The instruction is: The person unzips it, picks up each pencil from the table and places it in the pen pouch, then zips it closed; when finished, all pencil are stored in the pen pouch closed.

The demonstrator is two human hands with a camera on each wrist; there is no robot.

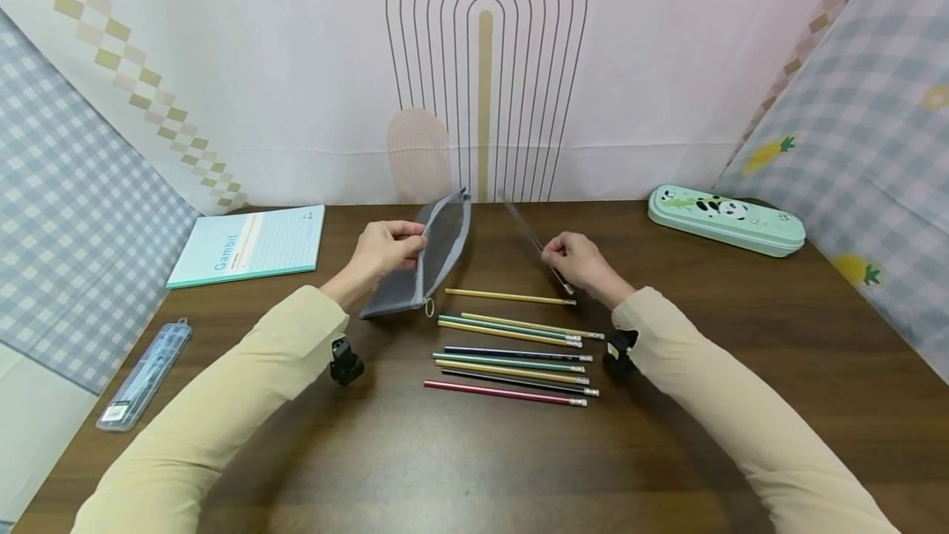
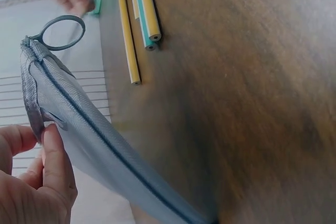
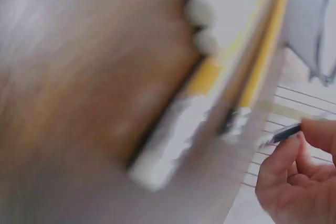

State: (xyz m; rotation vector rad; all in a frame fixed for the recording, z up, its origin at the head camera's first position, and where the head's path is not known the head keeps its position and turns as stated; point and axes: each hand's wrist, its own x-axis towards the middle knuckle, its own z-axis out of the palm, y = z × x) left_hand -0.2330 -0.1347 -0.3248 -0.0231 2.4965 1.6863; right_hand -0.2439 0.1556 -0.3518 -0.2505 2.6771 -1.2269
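Note:
My left hand [image 1: 387,252] pinches the edge of a grey zippered pouch [image 1: 445,241], whose mouth gapes toward the right. A ring pull [image 2: 63,32] hangs at the pouch's corner in the left wrist view. My right hand [image 1: 582,260] pinches a dark pencil [image 1: 556,274] near its eraser end. That pencil is tilted up to the left above the table, blurred at its far end and apart from the pouch. Between the arms several pencils lie roughly side by side: a yellow pencil [image 1: 507,297] nearest the pouch, green, yellow and dark ones, and a red pencil [image 1: 504,393] closest to me.
A light blue notebook [image 1: 259,245] lies at the back left, with a clear plastic case [image 1: 144,377] in front of it. At the back right is a mint pencil case [image 1: 726,221] with panda pictures. A white patterned cloth [image 1: 311,81] hangs behind the table.

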